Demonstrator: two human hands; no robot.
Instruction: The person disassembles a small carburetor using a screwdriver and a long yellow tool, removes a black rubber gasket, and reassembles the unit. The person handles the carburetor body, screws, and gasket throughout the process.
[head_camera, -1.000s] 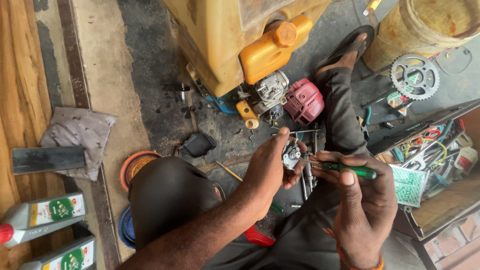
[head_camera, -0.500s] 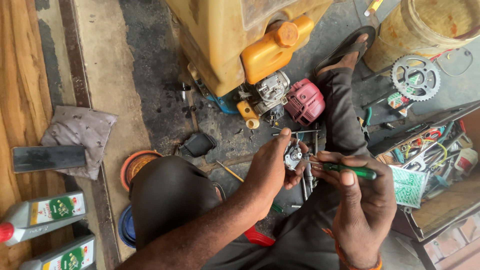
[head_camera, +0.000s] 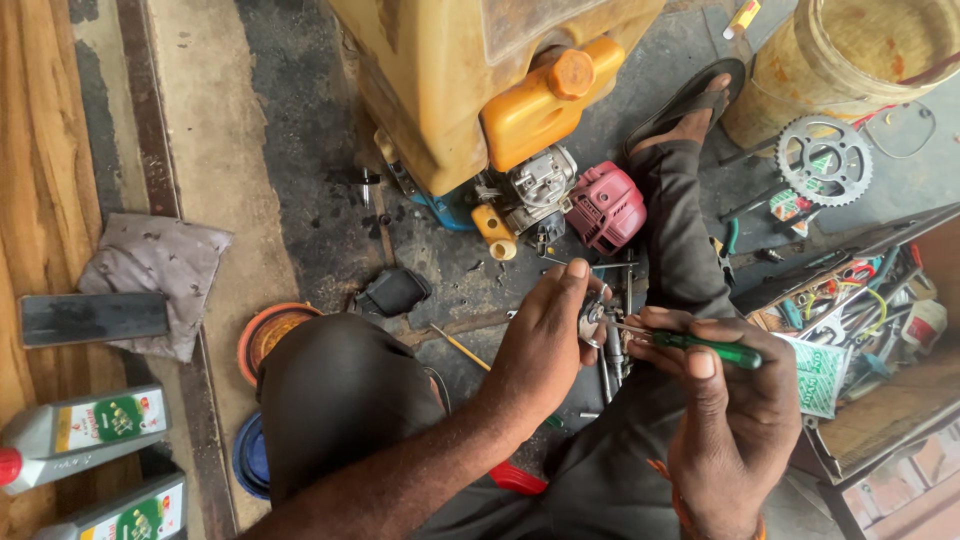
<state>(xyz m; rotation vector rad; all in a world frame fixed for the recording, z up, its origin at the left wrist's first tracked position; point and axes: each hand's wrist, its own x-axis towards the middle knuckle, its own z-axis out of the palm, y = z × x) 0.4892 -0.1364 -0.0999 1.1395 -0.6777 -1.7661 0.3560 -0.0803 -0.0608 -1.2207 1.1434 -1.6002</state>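
Left hand (head_camera: 545, 345): grip closed on small metal part (head_camera: 592, 318), held up over lap for access
Right hand (head_camera: 735, 420): grip pinching green screwdriver (head_camera: 705, 347), tip w/ part
Floor (head_camera: 300, 130): yellow generator (head_camera: 480, 80) nearby, sprocket (head_camera: 825, 158) aside

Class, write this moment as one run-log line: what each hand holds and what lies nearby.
left hand: grips small metal part | right hand: holds green-handled screwdriver, tip at part | nearby: yellow engine, sprocket

Soft, even daylight lit the scene, bright without harsh glare. Shadows were faint and pooled under the yellow machine (head_camera: 480, 80). Focus held sharp at the centre; the wide lens bent lines near the edges.
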